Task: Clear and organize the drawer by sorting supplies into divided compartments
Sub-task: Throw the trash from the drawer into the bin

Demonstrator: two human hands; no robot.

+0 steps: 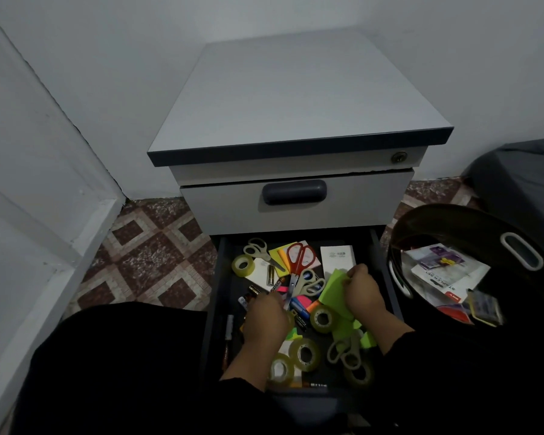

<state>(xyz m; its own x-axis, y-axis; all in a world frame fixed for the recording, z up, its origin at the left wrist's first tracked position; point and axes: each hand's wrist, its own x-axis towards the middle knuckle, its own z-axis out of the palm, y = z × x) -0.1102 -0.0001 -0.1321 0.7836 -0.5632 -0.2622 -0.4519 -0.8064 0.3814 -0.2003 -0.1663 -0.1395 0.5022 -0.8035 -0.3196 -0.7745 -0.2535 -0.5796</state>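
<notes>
1. Head view: the open drawer (220, 309) is seen at lower centre, cluttered with supplies.
2. A green paper sheet (335, 293) is pinched by the right hand (363, 293).
3. The left hand (266, 318) is laid knuckles-up among the clutter; its grip cannot be told.

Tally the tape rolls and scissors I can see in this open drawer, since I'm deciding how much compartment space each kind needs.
Tape rolls: 5
Red-handled scissors: 1
Pale-handled scissors: 3
Total: 9 visible; the hands may hide more.
</notes>
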